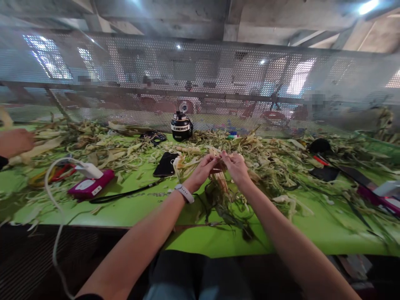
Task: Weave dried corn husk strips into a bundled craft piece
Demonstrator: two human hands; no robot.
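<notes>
My left hand (202,170) and my right hand (236,166) meet over the middle of the green table, fingertips close together. Both are closed in a pinch on a pale corn husk (220,181), whose strips hang below and spread out beyond the fingers. The exact grip of each fingertip is partly hidden. Under and around the hands lies a loose heap of dry corn husks (265,162), cream and greenish. Darker stringy bits (229,210) trail down toward the front edge. A light wristband sits on my left wrist.
A black phone (165,164) and a black bottle (181,126) stand beyond my left hand. On the left, a magenta power bank (91,184) has a white plug and cable. Another person's hand (16,142) shows at far left. A perforated metal screen (200,79) closes the back.
</notes>
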